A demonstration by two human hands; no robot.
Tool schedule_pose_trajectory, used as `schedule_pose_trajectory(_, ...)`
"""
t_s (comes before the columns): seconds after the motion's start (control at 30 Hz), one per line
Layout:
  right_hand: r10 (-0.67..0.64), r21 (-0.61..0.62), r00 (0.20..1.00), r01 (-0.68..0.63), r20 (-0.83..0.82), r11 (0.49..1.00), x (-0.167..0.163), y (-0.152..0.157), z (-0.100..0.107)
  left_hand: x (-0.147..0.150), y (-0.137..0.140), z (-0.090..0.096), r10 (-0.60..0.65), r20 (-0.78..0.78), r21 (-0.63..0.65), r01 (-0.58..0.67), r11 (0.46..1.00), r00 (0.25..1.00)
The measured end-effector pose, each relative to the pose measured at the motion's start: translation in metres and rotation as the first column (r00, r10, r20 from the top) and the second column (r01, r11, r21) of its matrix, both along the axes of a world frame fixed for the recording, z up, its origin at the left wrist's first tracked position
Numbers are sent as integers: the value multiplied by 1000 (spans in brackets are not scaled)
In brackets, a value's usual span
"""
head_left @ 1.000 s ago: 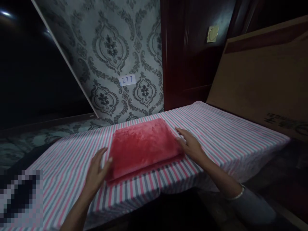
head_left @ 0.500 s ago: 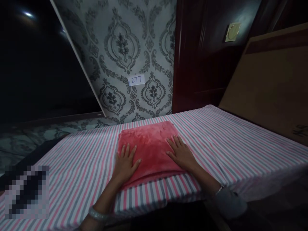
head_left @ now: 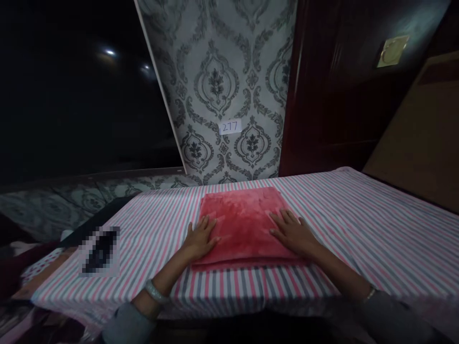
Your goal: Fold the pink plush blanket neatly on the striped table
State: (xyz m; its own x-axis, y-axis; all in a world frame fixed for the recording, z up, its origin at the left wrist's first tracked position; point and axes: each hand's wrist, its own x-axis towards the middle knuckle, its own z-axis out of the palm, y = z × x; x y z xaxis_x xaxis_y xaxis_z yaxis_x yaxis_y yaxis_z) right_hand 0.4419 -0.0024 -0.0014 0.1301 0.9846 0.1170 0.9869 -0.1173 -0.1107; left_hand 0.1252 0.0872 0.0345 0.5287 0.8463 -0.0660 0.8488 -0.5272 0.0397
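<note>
A folded red plush cloth (head_left: 244, 224) lies flat on the striped tablecloth (head_left: 150, 239), its layered fold edge facing me. My left hand (head_left: 201, 240) rests on its left side, fingers spread and pointing away from me. On the right side lies my right hand (head_left: 294, 231), also with fingers apart, palm down on the cloth's edge. Neither hand grips the fabric. Both palms' undersides are hidden.
A pixelated dark patch (head_left: 100, 252) covers something on the table's left. Behind stand a large black screen (head_left: 86, 95), a patterned wall with a paper marked 277 (head_left: 230, 126), and a dark red door panel (head_left: 322, 95). Cardboard (head_left: 423, 134) leans at the right.
The view has swung left, so everything sits further right in the picture. Both hands stay on the red cloth's sides; the left hand's fingers are now closer together.
</note>
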Motion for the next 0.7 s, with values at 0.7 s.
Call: schedule_pose_trajectory(0.7,288,63,931,-281,-223,958,-57,92,21,94,106,-23,157,92,196,-172,965,983)
